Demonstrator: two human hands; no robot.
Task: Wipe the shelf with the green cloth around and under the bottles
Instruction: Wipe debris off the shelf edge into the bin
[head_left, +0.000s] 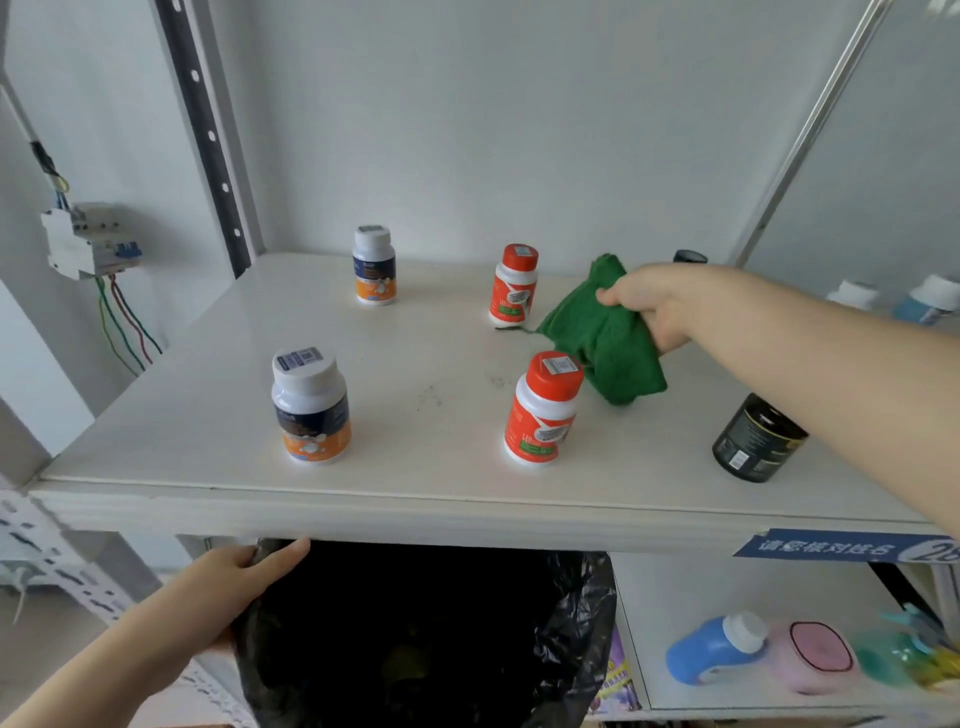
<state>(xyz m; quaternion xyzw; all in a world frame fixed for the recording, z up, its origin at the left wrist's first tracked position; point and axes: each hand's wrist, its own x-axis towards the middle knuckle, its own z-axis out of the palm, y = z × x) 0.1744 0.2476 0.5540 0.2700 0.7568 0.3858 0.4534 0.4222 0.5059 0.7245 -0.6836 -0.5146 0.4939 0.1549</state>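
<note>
My right hand (660, 304) grips a bunched green cloth (605, 338), which hangs just above the white shelf (405, 364) between two red-capped bottles, one near (543, 410) and one far (513, 286). Two white-capped blue-and-orange bottles stand at the front left (310, 408) and at the back (374, 265). A black jar (756, 441) stands under my right forearm, and another black cap (690, 256) shows behind my hand. Dark specks of dirt (431, 397) lie mid-shelf. My left hand (228, 587) holds the rim of a black plastic bag (426, 634) below the shelf's front edge.
Metal uprights (208, 135) frame the shelf at left and right. A breaker box with loose wires (91, 239) hangs on the left wall. A lower shelf at the right holds a blue bottle (711, 647) and a pink container (813, 657). More bottles (930, 299) stand at the far right.
</note>
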